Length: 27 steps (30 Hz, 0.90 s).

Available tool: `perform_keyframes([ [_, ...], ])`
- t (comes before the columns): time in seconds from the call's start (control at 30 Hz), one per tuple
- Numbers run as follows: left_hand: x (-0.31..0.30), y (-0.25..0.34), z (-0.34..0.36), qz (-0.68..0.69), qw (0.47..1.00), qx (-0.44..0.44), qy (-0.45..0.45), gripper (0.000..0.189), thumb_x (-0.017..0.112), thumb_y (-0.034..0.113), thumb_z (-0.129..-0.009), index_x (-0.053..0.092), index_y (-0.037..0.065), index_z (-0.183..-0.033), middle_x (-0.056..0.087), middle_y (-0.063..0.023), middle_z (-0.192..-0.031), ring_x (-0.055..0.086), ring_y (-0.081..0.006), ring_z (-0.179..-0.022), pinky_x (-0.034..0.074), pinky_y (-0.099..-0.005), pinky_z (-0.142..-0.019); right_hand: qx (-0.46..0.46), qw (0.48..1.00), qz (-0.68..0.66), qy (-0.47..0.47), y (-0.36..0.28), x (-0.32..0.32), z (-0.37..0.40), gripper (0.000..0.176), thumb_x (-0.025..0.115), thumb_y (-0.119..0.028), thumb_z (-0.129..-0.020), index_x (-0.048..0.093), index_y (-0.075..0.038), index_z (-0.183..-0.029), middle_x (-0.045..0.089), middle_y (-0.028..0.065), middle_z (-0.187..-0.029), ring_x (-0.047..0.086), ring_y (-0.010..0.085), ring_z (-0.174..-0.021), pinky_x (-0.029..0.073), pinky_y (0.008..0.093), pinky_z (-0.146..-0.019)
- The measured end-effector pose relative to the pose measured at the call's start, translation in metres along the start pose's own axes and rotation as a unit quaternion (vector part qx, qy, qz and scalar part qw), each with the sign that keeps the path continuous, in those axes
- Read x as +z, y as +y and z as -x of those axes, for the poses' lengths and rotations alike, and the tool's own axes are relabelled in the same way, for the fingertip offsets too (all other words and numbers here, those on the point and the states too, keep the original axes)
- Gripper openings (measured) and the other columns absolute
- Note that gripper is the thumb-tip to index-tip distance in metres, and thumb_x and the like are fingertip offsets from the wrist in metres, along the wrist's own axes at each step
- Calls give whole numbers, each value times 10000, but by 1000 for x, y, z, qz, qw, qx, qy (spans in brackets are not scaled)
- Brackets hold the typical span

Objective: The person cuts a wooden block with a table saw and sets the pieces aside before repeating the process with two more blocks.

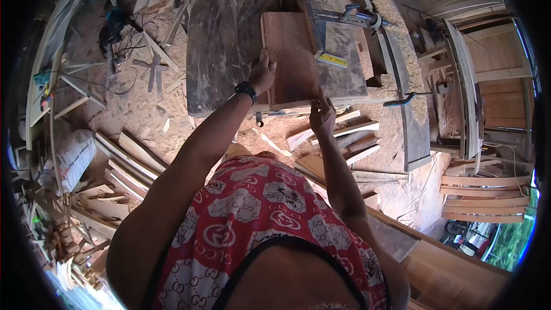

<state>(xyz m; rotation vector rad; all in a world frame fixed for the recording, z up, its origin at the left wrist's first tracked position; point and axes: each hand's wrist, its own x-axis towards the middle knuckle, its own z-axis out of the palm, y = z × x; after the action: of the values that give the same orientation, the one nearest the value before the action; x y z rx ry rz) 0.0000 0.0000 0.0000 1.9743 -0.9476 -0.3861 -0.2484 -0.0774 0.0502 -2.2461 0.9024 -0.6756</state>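
Observation:
A flat reddish-brown wooden board (pixel 290 60) lies on the dark workbench (pixel 215 40), its near end at the bench's front edge. My left hand (pixel 263 73), with a black watch on the wrist, holds the board's left edge. At the near right corner, my right hand (pixel 322 116) has its fingers closed on the board. Along the board's right side runs an upright wooden fence (pixel 306 8). A yellow measuring strip (pixel 332 59) rests on the bench just right of the fence.
Metal clamps (pixel 350 17) sit at the bench's back right, beside heaps of wood shavings (pixel 402 51). Curved wood offcuts (pixel 350 135) lie below the front edge. On the left floor are a power tool (pixel 112 28) with a cord and a white sack (pixel 76 158).

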Motion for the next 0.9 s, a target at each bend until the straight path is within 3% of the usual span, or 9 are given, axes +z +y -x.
perform_keyframes([
  [0.07,-4,11,11,22,999,-20,-15,689,482,312,-1032,193,-44,-1545,425,-402,-1408,441,-535,-1299,382,-489,-1099,-81,995,7,51,8,1,8,421,619,-35,-899,620,-84,-1317,667,245,-1080,688,387,-906,544,457,-747],
  [0.2,-1,-15,-44,-62,997,18,31,689,491,301,-1030,196,-58,-1538,518,-396,-1296,511,-547,-1202,438,-515,-1009,-83,993,84,2,5,13,-50,387,561,-68,-932,637,-118,-1308,688,204,-1041,677,403,-892,545,460,-731],
  [0.3,-10,-19,-67,-46,999,-16,-12,692,453,334,-1030,197,-79,-1523,469,-313,-1436,492,-448,-1298,316,-558,-1098,-65,988,129,-52,-3,6,-73,375,552,-99,-940,645,-133,-1302,700,173,-1027,684,392,-882,546,467,-726],
  [0.37,-1,-29,-67,3,1000,5,11,695,512,310,-1026,203,-34,-1545,595,-362,-1148,579,-495,-1101,462,-519,-909,-69,985,148,-53,-2,5,-75,373,523,-114,-943,652,-146,-1292,707,149,-1015,687,387,-864,545,472,-719],
  [0.5,-5,-27,-65,-12,1000,-4,15,692,522,310,-1024,212,-17,-1550,628,-305,-1105,588,-461,-1095,461,-506,-923,-85,979,177,-59,-3,5,-79,428,501,-71,-899,643,-141,-1296,710,145,-990,689,384,-832,546,473,-713],
  [0.57,-2,-31,-62,-33,997,30,57,695,537,317,-1021,230,-17,-1548,655,-220,-1055,601,-427,-1047,453,-480,-940,-93,975,191,-62,-3,5,-79,453,498,-57,-880,638,-141,-1301,710,141,-981,690,379,-813,548,468,-708],
  [0.67,11,-47,-68,-32,997,35,66,698,545,329,-1019,243,-11,-1547,661,-165,-1047,608,-397,-1008,440,-443,-965,-52,974,200,-92,-8,5,-80,475,511,-54,-847,640,-138,-1296,705,129,-1065,669,368,-945,532,471,-803],
  [0.73,10,-44,-67,-42,996,37,73,692,546,329,-1020,250,-7,-1547,660,-158,-1041,609,-377,-992,437,-429,-969,-173,938,300,-2,-8,9,-83,459,518,-81,-837,648,-115,-1276,667,105,-1210,585,365,-1127,472,481,-931],
  [0.9,5,-40,-68,-17,999,7,37,693,536,331,-1027,233,-3,-1554,655,-153,-1007,607,-349,-995,432,-422,-978,-195,938,277,-67,-7,3,-89,435,510,-102,-847,645,-69,-1260,588,91,-1359,496,364,-1247,379,515,-1037],
])
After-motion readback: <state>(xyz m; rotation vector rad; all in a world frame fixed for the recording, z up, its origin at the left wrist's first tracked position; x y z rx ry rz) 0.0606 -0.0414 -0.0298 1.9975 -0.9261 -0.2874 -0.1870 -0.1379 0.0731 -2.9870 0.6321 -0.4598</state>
